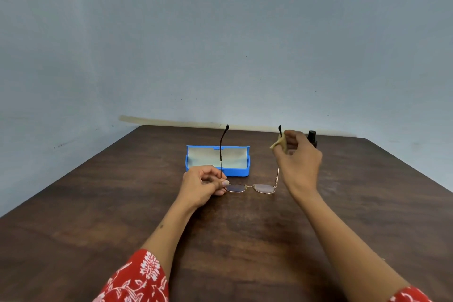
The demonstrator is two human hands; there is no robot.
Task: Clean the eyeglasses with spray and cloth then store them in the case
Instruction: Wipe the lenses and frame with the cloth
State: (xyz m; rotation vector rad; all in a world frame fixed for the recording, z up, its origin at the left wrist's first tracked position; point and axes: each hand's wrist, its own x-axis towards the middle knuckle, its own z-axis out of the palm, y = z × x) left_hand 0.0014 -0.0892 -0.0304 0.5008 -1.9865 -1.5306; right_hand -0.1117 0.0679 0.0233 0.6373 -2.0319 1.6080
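Note:
Gold-rimmed eyeglasses (262,188) are held above the wooden table (122,203), lenses down and both temples pointing up. My left hand (203,185) pinches the frame at the left hinge. My right hand (297,157) pinches a small beige cloth (279,142) around the upper part of the right temple. The blue case (218,160) lies open behind the glasses, its pale lining showing. A dark spray bottle (312,138) stands behind my right hand, partly hidden by it.
A pale wall rises just behind the table's far edge (245,127). Red patterned sleeves (137,279) show at the bottom of the view.

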